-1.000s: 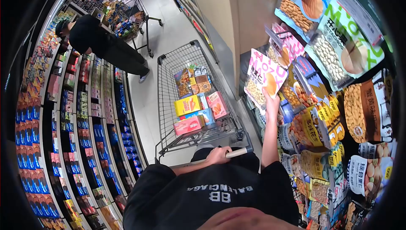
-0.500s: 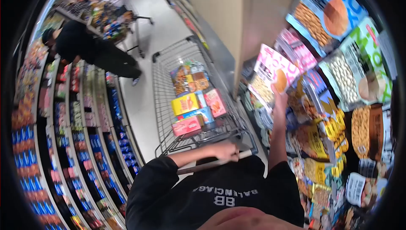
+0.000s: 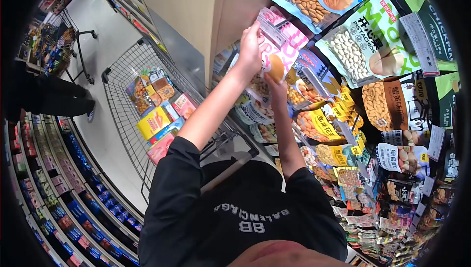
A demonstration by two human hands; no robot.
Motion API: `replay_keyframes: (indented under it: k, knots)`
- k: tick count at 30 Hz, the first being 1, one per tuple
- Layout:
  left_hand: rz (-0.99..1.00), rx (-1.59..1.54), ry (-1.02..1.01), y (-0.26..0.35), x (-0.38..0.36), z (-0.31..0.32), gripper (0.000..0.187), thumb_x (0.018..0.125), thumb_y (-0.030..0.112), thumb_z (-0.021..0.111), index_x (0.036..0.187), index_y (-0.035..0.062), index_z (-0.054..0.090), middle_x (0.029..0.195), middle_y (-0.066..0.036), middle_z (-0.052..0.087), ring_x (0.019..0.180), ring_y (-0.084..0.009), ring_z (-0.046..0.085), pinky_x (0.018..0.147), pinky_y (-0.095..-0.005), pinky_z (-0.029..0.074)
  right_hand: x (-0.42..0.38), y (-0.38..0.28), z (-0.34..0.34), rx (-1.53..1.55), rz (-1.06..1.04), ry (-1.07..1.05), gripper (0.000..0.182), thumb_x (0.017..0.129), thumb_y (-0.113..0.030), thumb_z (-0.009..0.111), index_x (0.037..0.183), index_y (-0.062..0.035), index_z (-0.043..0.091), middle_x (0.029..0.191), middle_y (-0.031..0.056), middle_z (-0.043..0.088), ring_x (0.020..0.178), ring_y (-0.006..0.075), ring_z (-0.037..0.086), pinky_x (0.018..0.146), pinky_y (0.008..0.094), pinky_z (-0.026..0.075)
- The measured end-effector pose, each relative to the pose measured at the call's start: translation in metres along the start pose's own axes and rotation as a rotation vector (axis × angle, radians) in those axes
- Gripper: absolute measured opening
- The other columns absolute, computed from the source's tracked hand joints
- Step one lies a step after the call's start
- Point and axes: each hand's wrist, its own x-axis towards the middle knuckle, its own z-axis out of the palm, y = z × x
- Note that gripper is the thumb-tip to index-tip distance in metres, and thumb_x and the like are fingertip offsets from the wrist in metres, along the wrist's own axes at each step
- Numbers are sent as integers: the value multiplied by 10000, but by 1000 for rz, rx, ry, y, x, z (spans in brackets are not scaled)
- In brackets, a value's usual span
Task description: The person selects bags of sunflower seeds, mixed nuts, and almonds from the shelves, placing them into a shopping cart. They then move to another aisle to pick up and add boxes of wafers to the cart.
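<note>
A pink and white snack bag (image 3: pixel 280 57), with a round nut picture on its front, is against the display rack in front of me. My right hand (image 3: pixel 275 86) grips its lower edge from below. At the bag's upper left, my left hand (image 3: pixel 251 51) has its fingers closed on the edge, right beside a clear price-tag holder (image 3: pixel 273 29). What those fingertips pinch is partly hidden. More pink packaging shows behind the holder. A blue almond bag (image 3: pixel 314 2) hangs above, and a green pistachio bag (image 3: pixel 368 46) hangs to the right.
On my left stands a wire shopping cart (image 3: pixel 128 70) holding several packages, including a yellow box (image 3: pixel 153 122). Its handle (image 3: pixel 228 171) is close to my body. A person in dark trousers (image 3: pixel 64 100) stands by another cart (image 3: pixel 54 41). A beige pillar (image 3: pixel 176 7) adjoins the rack.
My left hand has left the cart handle and come up to the pink bag. The right hand has brought that bag against the rack. The view has turned right.
</note>
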Motion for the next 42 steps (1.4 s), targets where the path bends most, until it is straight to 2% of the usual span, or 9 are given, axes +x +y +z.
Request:
replay_keyframes:
  k: [5,16,24,31,32,35,38,39,42]
  knots:
    - [-102,-342,-169,27,-17,-7,270,964,315,468,891,56,446,1163,-245,537,1163,-370,507,1007,-498,410,-11,-9,6,-21,21,32,342,834,-184,724,1113,-6,637,1036,27,649,944,120,588,853,273,438]
    - [-70,-104,-381,77,-10,-3,505,940,465,458,1082,-19,449,1135,-332,474,1065,-393,560,944,-473,462,-3,-23,38,29,-67,16,445,868,-112,677,1248,62,524,1202,101,600,1075,170,557,953,297,404]
    - [-101,-105,-416,82,-17,-6,569,940,490,455,1137,-44,429,1185,-336,452,1137,-410,520,969,-485,452,14,-15,37,101,-116,128,409,849,-82,696,1205,72,566,1172,103,623,1069,184,571,946,310,420]
    - [-36,-40,-398,68,-48,-23,419,978,419,432,986,14,539,1053,-179,586,1033,-301,613,894,-419,510,37,2,30,149,-99,112,492,845,-105,711,1267,56,516,1208,100,597,1071,186,568,936,312,440]
    - [-24,-21,-432,47,-50,-38,368,990,381,419,968,39,554,1052,-128,598,1010,-246,619,859,-377,519,46,11,23,58,-89,127,564,831,-213,741,1284,44,524,1245,98,576,1111,176,536,951,303,415]
    - [101,322,-522,-6,-95,-100,330,987,335,441,918,46,583,901,-60,619,861,-149,614,784,-282,491,85,42,-2,-18,114,150,504,847,-303,727,1205,25,591,1125,68,629,972,157,582,864,314,457]
    - [188,894,-479,-38,-152,-171,347,977,324,460,841,24,571,758,-33,597,753,-138,573,727,-299,462,76,40,1,92,51,68,488,872,-295,702,1189,55,582,1128,82,623,976,170,598,856,305,470]
    - [23,914,-380,-30,-183,-177,322,965,307,490,857,15,572,729,-64,598,713,-149,581,699,-319,471,71,42,0,89,59,50,491,888,-271,682,1212,78,564,1170,94,614,1028,174,582,903,303,444]
    - [9,1246,-421,-29,-251,-229,234,909,263,577,870,33,580,774,-134,616,732,-298,624,663,-396,478,59,51,1,-204,171,98,606,874,-343,684,1236,117,526,1193,131,604,1069,203,567,938,326,417]
